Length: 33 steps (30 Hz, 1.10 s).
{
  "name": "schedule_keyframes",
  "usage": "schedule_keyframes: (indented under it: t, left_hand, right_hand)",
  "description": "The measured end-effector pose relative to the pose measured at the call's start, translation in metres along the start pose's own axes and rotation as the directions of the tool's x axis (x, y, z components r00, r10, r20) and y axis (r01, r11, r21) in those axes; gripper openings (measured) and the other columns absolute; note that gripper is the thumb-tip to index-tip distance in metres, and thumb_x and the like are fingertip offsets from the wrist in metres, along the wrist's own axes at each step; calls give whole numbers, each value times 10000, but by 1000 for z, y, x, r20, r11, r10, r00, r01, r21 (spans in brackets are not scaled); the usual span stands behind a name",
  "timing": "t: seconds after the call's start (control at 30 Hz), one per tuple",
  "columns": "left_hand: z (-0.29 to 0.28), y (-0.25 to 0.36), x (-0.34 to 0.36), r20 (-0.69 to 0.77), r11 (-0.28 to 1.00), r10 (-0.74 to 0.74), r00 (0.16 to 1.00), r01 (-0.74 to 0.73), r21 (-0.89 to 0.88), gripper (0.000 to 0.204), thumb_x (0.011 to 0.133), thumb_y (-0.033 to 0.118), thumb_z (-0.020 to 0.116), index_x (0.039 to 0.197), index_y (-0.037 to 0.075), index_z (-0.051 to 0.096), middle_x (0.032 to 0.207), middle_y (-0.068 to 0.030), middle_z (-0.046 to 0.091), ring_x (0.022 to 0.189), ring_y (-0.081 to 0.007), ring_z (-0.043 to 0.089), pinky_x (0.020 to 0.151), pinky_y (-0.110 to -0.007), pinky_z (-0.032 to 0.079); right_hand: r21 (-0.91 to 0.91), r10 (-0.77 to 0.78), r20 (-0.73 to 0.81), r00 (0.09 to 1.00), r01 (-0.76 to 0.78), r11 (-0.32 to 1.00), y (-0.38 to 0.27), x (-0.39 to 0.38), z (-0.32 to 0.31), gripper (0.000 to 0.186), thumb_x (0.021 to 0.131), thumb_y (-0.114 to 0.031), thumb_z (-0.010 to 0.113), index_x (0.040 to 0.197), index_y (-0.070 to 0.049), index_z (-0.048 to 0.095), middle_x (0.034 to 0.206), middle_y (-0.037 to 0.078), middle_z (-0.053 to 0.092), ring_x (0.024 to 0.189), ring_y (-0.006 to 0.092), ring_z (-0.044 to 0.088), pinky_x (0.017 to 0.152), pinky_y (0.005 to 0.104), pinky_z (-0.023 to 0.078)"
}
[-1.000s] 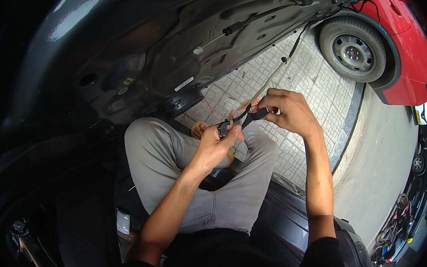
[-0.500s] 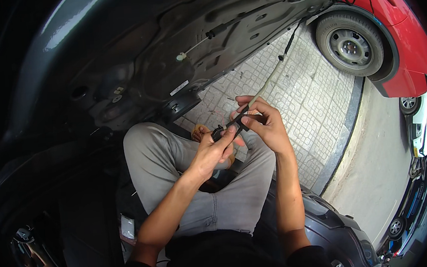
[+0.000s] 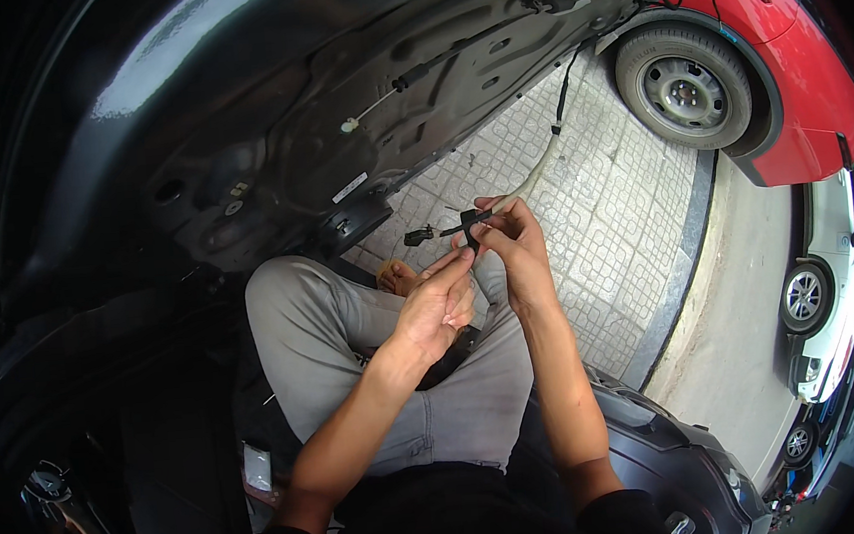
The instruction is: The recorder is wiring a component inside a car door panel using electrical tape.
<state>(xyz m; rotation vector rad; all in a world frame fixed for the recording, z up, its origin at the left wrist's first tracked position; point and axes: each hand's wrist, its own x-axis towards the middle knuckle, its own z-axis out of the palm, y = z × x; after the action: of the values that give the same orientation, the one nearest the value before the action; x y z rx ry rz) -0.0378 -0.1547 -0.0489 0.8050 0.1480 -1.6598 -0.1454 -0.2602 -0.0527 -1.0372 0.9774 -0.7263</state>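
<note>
A pale sheathed wire harness (image 3: 537,173) runs down from the dark door panel (image 3: 286,127) into my hands. My right hand (image 3: 518,255) is closed around its lower part, thumb and fingers pinching where a black strip, likely tape (image 3: 471,220), wraps the cable. My left hand (image 3: 438,311) is closed just below, its thumb and index fingertip pinching the strip's lower end. Beyond the fingers, the harness's free end carries a black connector (image 3: 418,237), which hangs unheld. My curled fingers hide part of the strip.
The door's inner side, with a thin rod (image 3: 374,108), spans the upper left. A red car's wheel (image 3: 694,85) stands at upper right, beside patterned paving (image 3: 604,223). A dark car body panel (image 3: 662,449) lies by my right elbow. A small clear packet (image 3: 257,466) sits at lower left.
My left hand has come off the connector end and moved down slightly, now pinching the black strip. The connector shows fully. My right hand has shifted a little left with the harness.
</note>
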Motion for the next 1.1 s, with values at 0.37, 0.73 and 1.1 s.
schedule_keyframes:
  t: [0.37,0.73,1.1]
  left_hand:
    - [11,-17,0,-269,961,231,935,-176,213,277,1045,234,693,1231,31,717,589,119,371,464,-5,253,442,-239,191]
    - [20,-13,16,-174,887,412,894,-351,299,271,1068,150,642,1279,-9,704,786,110,542,668,29,411,579,-181,324]
    - [21,10,14,-87,760,478,874,-362,540,299,1095,176,591,1313,9,710,774,94,537,626,13,404,553,-198,334]
  right_hand:
    - [-673,-146,711,688,726,145,-73,26,-7,221,836,-285,812,985,-121,804,1046,11,715,1065,232,538,943,370,346]
    - [-868,-152,308,939,343,360,-62,49,6,118,897,-145,678,913,-29,687,902,125,709,880,361,690,865,445,482]
    - [-694,-412,554,724,674,251,-85,34,-6,291,888,-247,756,1083,-31,767,1018,91,669,1025,281,606,1042,412,357]
